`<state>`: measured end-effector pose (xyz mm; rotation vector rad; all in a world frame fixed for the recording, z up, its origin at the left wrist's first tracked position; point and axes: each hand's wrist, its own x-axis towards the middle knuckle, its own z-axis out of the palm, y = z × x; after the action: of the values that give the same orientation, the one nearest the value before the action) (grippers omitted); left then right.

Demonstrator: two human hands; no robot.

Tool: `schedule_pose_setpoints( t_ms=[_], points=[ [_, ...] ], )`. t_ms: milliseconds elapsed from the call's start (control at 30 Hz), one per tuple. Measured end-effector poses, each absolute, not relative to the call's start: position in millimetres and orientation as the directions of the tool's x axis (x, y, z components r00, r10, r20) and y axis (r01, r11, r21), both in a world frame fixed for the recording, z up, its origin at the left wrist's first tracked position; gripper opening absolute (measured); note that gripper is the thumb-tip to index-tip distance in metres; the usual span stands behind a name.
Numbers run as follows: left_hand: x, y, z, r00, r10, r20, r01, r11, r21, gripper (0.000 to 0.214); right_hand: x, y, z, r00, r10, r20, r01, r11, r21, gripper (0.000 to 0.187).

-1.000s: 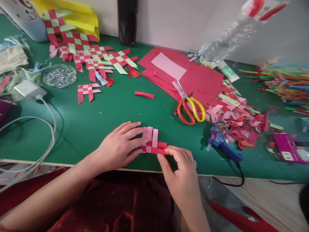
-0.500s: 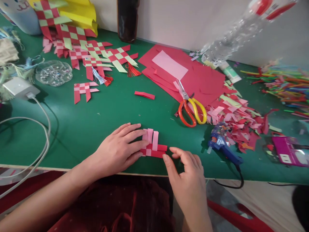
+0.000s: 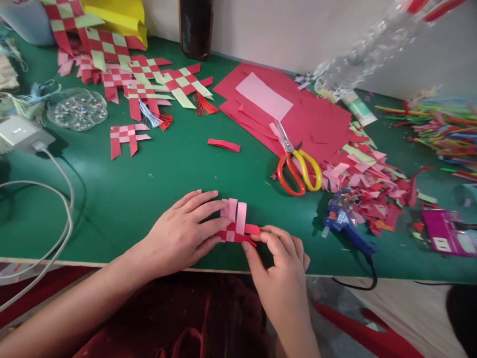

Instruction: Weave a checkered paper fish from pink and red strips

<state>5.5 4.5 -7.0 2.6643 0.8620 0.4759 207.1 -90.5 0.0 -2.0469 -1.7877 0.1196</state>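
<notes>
The left hand [image 3: 181, 236], fingers flat, pins the red-and-pink woven paper mat [image 3: 234, 221] steady at the bench [image 3: 149, 191] front edge. The right hand [image 3: 283, 273] pinches its red strip [image 3: 252, 229] in closed fingers.

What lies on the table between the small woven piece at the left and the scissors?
A loose red paper strip lies between the small woven piece and the scissors, as the head view shows.

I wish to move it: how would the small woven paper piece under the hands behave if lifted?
Probably light and floppy: the woven paper piece is thin strips. It may come apart, since loose ends stick out and the left hand presses it flat. It likely slides on the smooth green table.
</notes>
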Motion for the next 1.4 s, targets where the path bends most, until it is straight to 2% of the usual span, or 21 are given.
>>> schedule_pose_setpoints(
  t_ms=[167,333,733,1067,1400],
  points=[
    [6,4,-7,0.768,0.604,0.212,0.504,-0.775,0.382,0.029,202,-89,4,0.140,0.969,0.203,0.880,-0.028,-0.473,0.006],
    [5,4,-6,0.764,0.608,0.217,0.504,-0.772,0.388,0.027,200,-87,3,0.212,0.961,0.177,0.846,-0.090,-0.526,0.015],
    [6,4,-4,0.772,0.604,0.197,0.499,-0.769,0.400,0.031,204,-84,3,0.251,0.953,0.171,0.852,-0.134,-0.507,0.018],
    [4,5,-3,0.776,0.596,0.206,0.494,-0.777,0.390,0.030,207,-86,1,0.254,0.957,0.143,0.835,-0.142,-0.531,0.036],
    [13,-3,-3,0.727,0.645,0.236,0.548,-0.752,0.366,0.028,211,-84,1,0.207,0.966,0.154,0.842,-0.095,-0.532,0.035]
  ],
)
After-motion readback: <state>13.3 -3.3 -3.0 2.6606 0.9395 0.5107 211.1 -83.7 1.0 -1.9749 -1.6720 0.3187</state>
